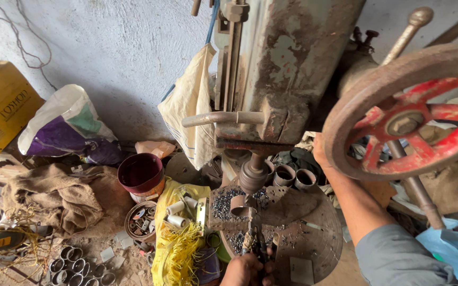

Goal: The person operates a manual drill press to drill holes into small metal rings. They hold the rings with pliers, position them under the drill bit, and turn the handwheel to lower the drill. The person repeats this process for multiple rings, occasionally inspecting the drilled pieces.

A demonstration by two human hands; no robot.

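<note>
The left hand sits at the bottom edge of the view, with its fingers curled tight around a dark metal handle that runs up toward the machine. At the far end of that handle is a short metal ring, right under the drill head, with a pile of small metal chips just beside it. The right hand reaches up behind the big rusty wheel with red spokes; the wheel hides the fingers, so it is not clear if that hand is gripping or loose. The ring lies on the round metal table of the old grey drill machine. Three more short rings stand at the back of the table. To the left, on the dirty floor, are a dark red bucket, a yellow cloth with white rolls on it, a brown sack and many small rings. A white wall is behind.
</note>
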